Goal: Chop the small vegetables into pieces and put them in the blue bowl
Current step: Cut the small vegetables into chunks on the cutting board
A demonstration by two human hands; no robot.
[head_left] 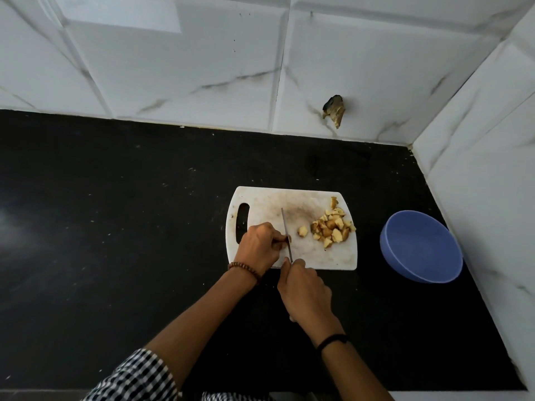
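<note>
Gripping the knife (287,235) with curled fingers, the right hand (304,287) sits at the near edge of the scuffed white plastic cutting board (289,198). The left hand (260,247) pinches a small brown vegetable piece (289,239) against the thin blade. Chunky, pale-fleshed chopped pieces (333,227) crowd the board's right edge. The smooth, round blue bowl (419,247) stands apart to the right, near the marbled tile wall (477,183). Speckled black countertop (115,227) lies open to the left.
</note>
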